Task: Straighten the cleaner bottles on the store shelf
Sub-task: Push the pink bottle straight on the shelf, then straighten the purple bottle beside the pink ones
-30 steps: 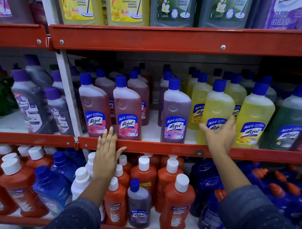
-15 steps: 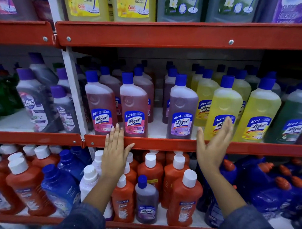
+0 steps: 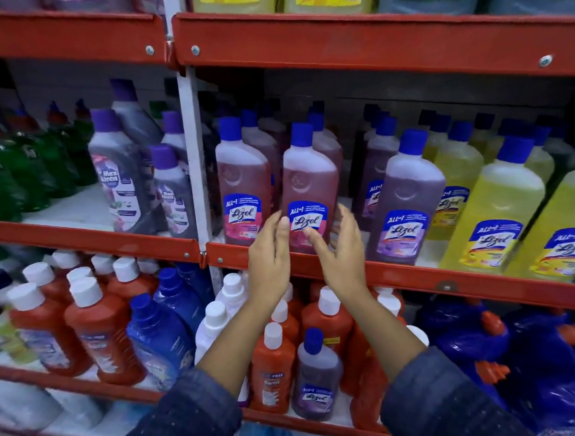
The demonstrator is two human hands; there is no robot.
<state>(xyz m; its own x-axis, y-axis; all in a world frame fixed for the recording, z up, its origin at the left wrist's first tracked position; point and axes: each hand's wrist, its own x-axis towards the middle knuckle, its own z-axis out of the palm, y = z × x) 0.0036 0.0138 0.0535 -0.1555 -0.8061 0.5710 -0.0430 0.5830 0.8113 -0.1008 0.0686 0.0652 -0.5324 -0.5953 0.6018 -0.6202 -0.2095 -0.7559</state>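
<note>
Cleaner bottles with blue caps stand in rows on the middle red shelf [image 3: 395, 274]. At the front are two pink bottles, one at the left [image 3: 242, 186] and one in the middle [image 3: 307, 178], then a purple bottle [image 3: 407, 200] and yellow bottles [image 3: 497, 207]. My left hand [image 3: 270, 254] and my right hand [image 3: 341, 248] are raised on either side of the middle pink bottle's base, fingers apart. Both hands hold nothing; whether they touch the bottle I cannot tell.
Grey bottles with purple caps [image 3: 121, 178] and green bottles [image 3: 24, 175] fill the shelf bay to the left, past a white upright [image 3: 192, 156]. Below are orange bottles with white caps [image 3: 101, 332], blue bottles [image 3: 160, 336] and dark blue pouches [image 3: 499, 350]. Large bottles stand on the top shelf.
My right hand left the yellow bottle and swung left to the middle pink bottle. My left hand lifted off the shelf rim and moved right. The view shifted closer and left.
</note>
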